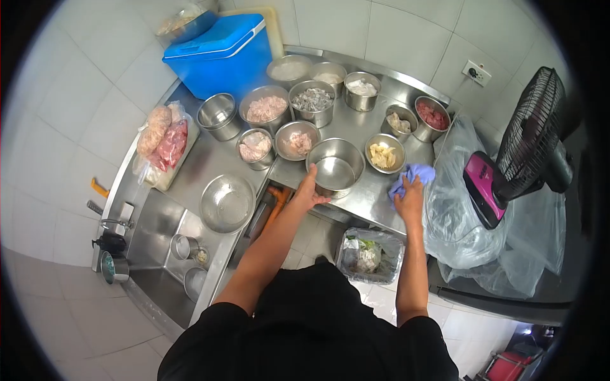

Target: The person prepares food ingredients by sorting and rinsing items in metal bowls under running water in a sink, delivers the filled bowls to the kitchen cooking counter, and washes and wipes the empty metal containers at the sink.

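Observation:
My left hand (307, 192) grips the near left side of an empty steel pot (335, 170), its thumb up by the rim and its fingers low along the wall. My right hand (410, 195) is closed on a bluish-purple cloth (420, 173) at the front right of the steel counter (365, 198). Just behind the cloth is a steel bowl of pale yellow pieces (382, 155). Beside the pot, to its left, a bowl (297, 141) holds a little pink meat.
Several steel pots of meat, such as minced meat (264, 109), crowd the back counter. A blue cooler (216, 54) stands behind. At left are bagged meat (166, 140), a wide bowl (227, 203) and a sink (162, 222). A fan (527, 140), plastic bags (460, 216) and a bin (372, 255) lie right and below.

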A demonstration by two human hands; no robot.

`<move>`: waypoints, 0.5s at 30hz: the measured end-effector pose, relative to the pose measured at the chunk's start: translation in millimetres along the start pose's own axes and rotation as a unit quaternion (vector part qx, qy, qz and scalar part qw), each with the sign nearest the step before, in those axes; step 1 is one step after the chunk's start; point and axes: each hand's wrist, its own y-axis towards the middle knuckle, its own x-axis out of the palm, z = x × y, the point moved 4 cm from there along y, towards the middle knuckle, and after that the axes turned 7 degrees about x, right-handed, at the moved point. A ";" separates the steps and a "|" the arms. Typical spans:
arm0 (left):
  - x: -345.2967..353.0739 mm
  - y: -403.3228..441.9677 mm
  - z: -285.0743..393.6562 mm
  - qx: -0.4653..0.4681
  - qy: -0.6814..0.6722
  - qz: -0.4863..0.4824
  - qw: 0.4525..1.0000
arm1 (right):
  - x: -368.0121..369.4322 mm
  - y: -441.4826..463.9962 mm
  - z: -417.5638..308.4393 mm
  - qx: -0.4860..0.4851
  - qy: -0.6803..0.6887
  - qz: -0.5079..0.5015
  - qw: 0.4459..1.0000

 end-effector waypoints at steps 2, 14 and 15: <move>-9.2 13.1 4.2 -0.088 0.147 0.073 0.983 | 11.8 -10.7 -16.9 -0.012 0.153 0.036 0.988; -169.5 146.3 276.1 0.169 0.435 0.254 0.847 | 63.5 52.1 -278.8 -0.121 0.423 -0.203 0.875; -171.0 165.8 267.5 0.132 0.401 0.225 0.878 | 95.6 78.0 -303.7 -0.142 0.406 -0.209 0.878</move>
